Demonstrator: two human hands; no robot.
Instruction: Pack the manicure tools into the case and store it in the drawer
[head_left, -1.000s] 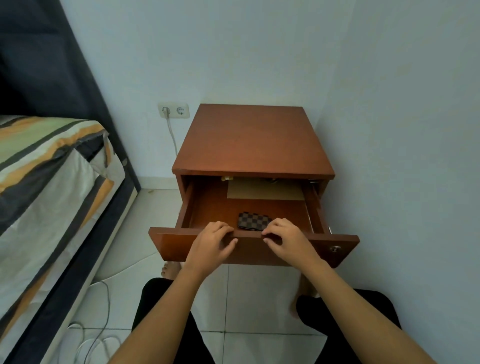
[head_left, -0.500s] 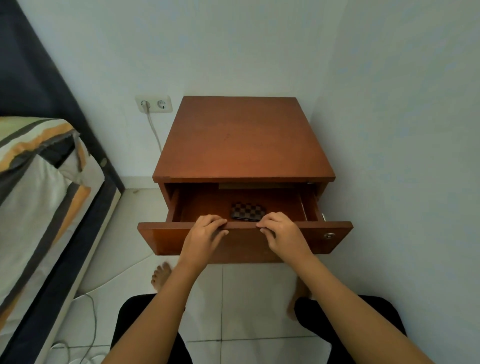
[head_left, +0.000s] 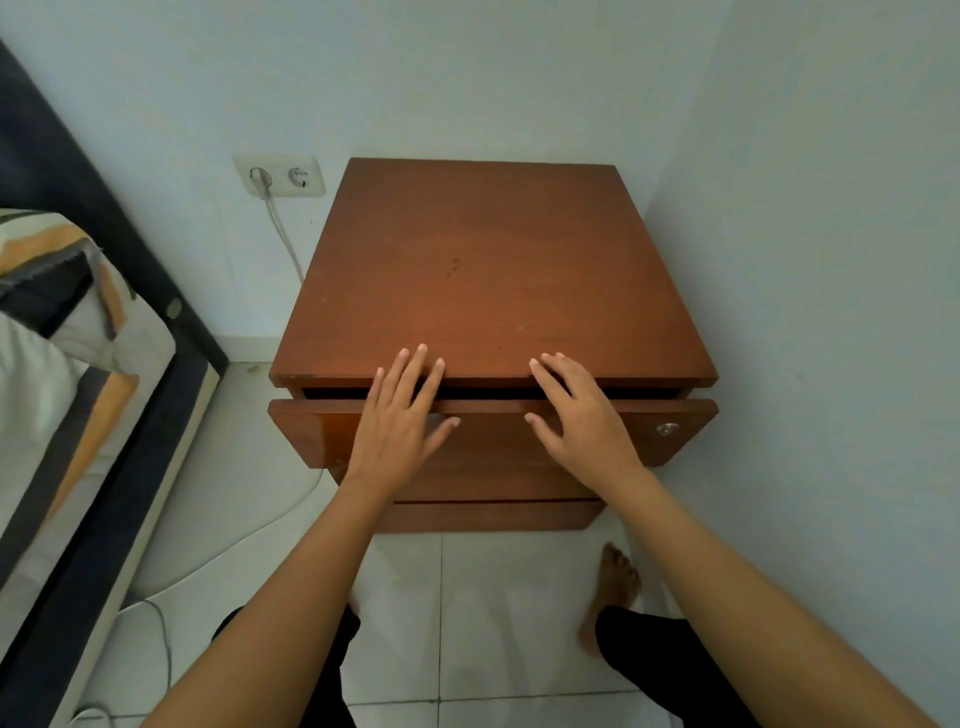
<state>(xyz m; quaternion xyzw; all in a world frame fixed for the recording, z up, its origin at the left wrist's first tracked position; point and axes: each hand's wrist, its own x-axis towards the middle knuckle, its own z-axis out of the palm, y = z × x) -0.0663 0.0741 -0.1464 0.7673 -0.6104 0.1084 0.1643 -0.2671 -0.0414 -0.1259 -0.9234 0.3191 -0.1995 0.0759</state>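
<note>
Both hands are flat with fingers spread, gripping nothing: left hand (head_left: 397, 415) and right hand (head_left: 582, 415) press on the smooth brown wooden drawer (head_left: 493, 436), which is open just a dark crack under the fingertips. Case isn't visible. One round metal lock (head_left: 667, 428) sits right of the right hand.

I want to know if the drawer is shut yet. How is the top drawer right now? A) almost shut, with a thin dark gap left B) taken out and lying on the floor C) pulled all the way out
A: the drawer front sits just short of the nightstand, a thin dark slit above it, with the left hand and right hand flat against it.
</note>
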